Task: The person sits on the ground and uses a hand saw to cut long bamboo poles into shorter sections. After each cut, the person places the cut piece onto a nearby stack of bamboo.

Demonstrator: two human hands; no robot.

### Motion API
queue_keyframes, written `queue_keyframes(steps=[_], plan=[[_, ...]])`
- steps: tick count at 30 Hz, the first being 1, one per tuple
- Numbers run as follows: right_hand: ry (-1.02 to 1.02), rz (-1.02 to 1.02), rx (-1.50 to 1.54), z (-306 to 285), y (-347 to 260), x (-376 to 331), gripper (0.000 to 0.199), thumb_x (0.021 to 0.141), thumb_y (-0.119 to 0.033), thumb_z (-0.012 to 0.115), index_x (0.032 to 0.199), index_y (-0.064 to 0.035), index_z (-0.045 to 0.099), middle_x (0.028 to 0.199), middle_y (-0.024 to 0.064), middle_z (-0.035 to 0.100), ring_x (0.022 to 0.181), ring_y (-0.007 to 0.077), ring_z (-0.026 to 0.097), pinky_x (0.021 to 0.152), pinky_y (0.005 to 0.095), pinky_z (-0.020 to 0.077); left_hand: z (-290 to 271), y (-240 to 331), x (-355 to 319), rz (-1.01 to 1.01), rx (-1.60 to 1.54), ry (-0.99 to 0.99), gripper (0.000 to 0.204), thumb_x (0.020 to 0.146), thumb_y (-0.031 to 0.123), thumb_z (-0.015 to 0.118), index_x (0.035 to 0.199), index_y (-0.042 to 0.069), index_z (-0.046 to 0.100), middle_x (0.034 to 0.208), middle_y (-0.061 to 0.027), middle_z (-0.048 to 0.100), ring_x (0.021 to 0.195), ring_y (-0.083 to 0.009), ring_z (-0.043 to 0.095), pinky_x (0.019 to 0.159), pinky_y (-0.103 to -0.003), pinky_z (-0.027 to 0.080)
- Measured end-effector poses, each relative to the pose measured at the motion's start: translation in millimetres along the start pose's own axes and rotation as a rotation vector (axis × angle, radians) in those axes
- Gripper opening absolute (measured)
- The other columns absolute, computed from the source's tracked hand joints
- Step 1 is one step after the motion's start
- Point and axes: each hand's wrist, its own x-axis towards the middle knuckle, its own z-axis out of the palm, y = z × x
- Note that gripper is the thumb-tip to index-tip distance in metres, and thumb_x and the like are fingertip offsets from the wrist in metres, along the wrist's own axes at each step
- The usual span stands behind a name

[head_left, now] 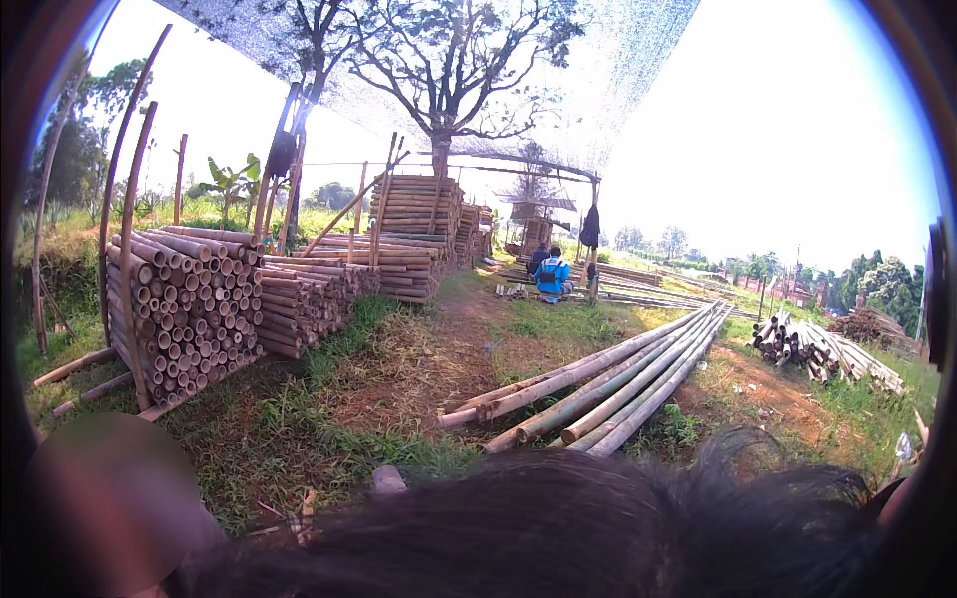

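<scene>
Neither hand of the wearer is seen in the picture, so it cannot be told whether they are open or closed. The lower edge is covered by dark hair (558,528), and a blurred brownish shape (110,498), perhaps a shoulder, is seen at the lower left. Long bamboo poles (608,384) are laid on the grass (299,419) just ahead. A stack of cut bamboo (189,309) is placed on the left. Far behind, a person in blue (551,274) is seated.
</scene>
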Motion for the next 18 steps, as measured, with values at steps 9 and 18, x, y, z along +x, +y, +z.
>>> queue_keyframes(steps=[9, 18], plan=[[0.011, 0.004, 0.081, 62, 20, 17, 0.049, 0.105, -0.032, 0.060, 0.138, 0.0035, 0.056, 0.094, 0.0092, 0.066, 0.081, 0.0177, 0.060, 0.075, 0.0363, 0.0482, 95, -28, 5, -0.140, 0.109, -0.102, 0.058, 0.102, 0.037, 0.069, 0.143, -0.003, 0.058, 0.123, -0.0166, 0.068, 0.108, -0.0244, 0.065, 0.094, -0.041, 0.054], [-0.034, 0.037, 0.043, 82, 27, -7, 0.051, 0.107, -0.033, 0.058, 0.142, 0.0038, 0.054, 0.094, 0.0091, 0.066, 0.081, 0.0170, 0.059, 0.076, 0.0358, 0.0477, 127, -41, -26, -0.136, 0.046, -0.142, 0.062, 0.101, 0.038, 0.071, 0.145, -0.004, 0.057, 0.124, -0.0167, 0.068, 0.109, -0.0244, 0.066, 0.092, -0.040, 0.055]])
